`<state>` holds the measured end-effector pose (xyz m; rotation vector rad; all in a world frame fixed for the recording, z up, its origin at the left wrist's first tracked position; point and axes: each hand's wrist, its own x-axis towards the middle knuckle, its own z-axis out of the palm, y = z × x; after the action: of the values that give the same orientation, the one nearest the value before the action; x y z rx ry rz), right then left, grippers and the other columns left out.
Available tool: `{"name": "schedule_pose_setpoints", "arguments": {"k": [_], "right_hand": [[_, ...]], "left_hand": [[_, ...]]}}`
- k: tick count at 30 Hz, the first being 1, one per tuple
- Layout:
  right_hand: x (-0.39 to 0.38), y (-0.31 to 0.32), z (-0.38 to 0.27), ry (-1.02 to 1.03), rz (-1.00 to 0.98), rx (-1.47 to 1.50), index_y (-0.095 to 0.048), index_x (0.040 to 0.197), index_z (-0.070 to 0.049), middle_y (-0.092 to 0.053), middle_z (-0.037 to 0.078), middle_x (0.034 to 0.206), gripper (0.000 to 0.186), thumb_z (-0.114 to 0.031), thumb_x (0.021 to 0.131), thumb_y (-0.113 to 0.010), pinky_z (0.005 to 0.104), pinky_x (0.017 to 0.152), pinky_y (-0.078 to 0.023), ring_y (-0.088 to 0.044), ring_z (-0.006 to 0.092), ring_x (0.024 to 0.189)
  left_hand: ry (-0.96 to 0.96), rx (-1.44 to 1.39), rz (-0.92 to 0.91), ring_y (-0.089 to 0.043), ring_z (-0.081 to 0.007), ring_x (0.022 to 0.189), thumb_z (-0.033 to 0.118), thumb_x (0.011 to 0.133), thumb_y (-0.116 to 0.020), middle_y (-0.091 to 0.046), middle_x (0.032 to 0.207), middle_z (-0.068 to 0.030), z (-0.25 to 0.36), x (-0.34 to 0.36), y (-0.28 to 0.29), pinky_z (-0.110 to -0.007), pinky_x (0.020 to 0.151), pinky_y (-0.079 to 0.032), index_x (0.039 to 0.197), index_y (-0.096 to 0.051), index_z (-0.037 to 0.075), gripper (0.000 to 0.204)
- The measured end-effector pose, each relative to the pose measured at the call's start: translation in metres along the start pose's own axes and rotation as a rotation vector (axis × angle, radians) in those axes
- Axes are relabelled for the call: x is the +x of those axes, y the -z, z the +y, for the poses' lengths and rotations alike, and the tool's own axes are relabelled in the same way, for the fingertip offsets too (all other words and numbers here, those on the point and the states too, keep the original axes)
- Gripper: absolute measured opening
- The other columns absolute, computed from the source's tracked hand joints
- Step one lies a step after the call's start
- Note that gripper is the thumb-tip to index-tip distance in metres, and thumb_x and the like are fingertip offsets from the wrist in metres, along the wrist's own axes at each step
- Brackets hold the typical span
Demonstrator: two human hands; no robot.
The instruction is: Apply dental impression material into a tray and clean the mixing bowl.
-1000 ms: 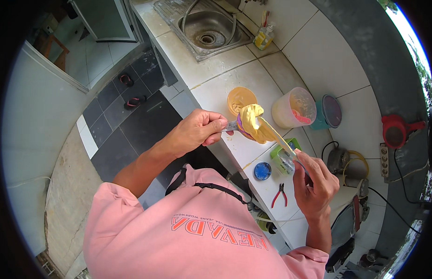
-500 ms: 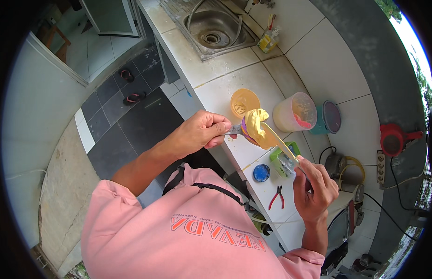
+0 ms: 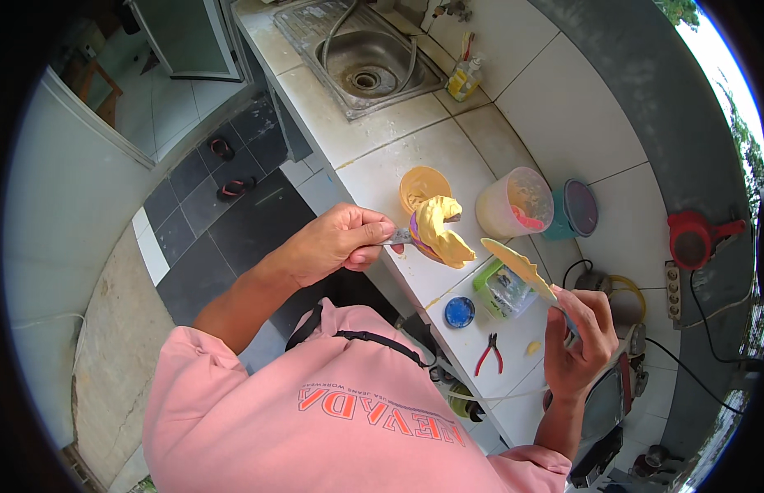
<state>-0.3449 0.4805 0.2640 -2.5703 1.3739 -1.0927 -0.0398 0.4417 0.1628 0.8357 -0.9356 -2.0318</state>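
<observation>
My left hand is closed round the grey handle of a tool above the counter. Soft yellow paste heaps over the tool's head, with a purple layer showing along its edge. My right hand grips a spatula whose long blade is coated in the same yellow paste. A gap separates the blade's tip from the heap. Below the heap stands an orange cup with yellow remains inside. Under the spatula lies a green-rimmed clear container.
Behind are a translucent tub with pink and yellow residue and a teal lidded container. A blue lid and red-handled pliers lie nearer. The metal sink is at the far end; a red strainer-like thing hangs right.
My right hand has moved right and slightly down, drawing the spatula away from the yellow paste. The left hand with its tool has shifted slightly left.
</observation>
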Motion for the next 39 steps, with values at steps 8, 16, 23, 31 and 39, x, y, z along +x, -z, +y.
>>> {"name": "schedule_pose_setpoints", "arguments": {"k": [8, 16, 23, 31, 39], "right_hand": [[-0.007, 0.002, 0.002, -0.023, -0.034, 0.019, -0.073, 0.099, -0.005, -0.060, 0.007, 0.072, 0.035, 0.009, 0.067, -0.069, 0.0224, 0.044, -0.039, -0.053, 0.0122, 0.055], [-0.008, 0.000, 0.007, -0.018, -0.042, 0.011, -0.073, 0.097, -0.005, -0.060, 0.007, 0.070, 0.036, 0.009, 0.065, -0.069, 0.0237, 0.047, -0.042, -0.054, 0.0137, 0.055], [0.000, 0.010, 0.006, 0.062, -0.067, -0.023, -0.073, 0.099, -0.007, -0.060, 0.006, 0.070, 0.041, 0.008, 0.061, -0.068, 0.0230, 0.046, -0.041, -0.056, 0.0122, 0.054], [0.029, 0.016, -0.006, 0.223, -0.183, -0.140, -0.073, 0.101, -0.008, -0.060, 0.005, 0.069, 0.047, 0.007, 0.056, -0.070, 0.0224, 0.044, -0.039, -0.055, 0.0110, 0.052], [0.049, 0.015, -0.023, 0.242, -0.187, -0.206, -0.073, 0.101, -0.006, -0.060, 0.007, 0.070, 0.044, 0.007, 0.059, -0.071, 0.0231, 0.043, -0.039, -0.054, 0.0128, 0.051]], "left_hand": [[0.048, -0.035, -0.039, -0.030, -0.0022, 0.048, 0.023, 0.100, -0.050, -0.038, 0.054, 0.0077, 0.007, 0.002, -0.004, -0.018, 0.047, -0.029, 0.096, -0.062, -0.002, 0.028], [0.062, -0.065, -0.003, -0.031, -0.0007, 0.045, 0.023, 0.099, -0.052, -0.038, 0.050, 0.0075, 0.011, 0.003, -0.011, -0.018, 0.045, -0.028, 0.090, -0.059, -0.004, 0.030], [0.003, -0.012, 0.008, -0.031, -0.0001, 0.046, 0.023, 0.099, -0.052, -0.038, 0.052, 0.0080, 0.009, 0.003, -0.009, -0.017, 0.045, -0.028, 0.089, -0.059, -0.004, 0.030], [-0.056, 0.078, 0.051, -0.034, -0.0021, 0.048, 0.023, 0.099, -0.052, -0.040, 0.055, 0.0064, 0.006, 0.002, -0.004, -0.018, 0.045, -0.028, 0.084, -0.059, 0.001, 0.027], [-0.079, 0.193, 0.094, -0.035, -0.0010, 0.048, 0.020, 0.099, -0.051, -0.041, 0.056, 0.0069, 0.006, -0.004, -0.002, -0.017, 0.045, -0.028, 0.085, -0.060, -0.001, 0.027]]}}
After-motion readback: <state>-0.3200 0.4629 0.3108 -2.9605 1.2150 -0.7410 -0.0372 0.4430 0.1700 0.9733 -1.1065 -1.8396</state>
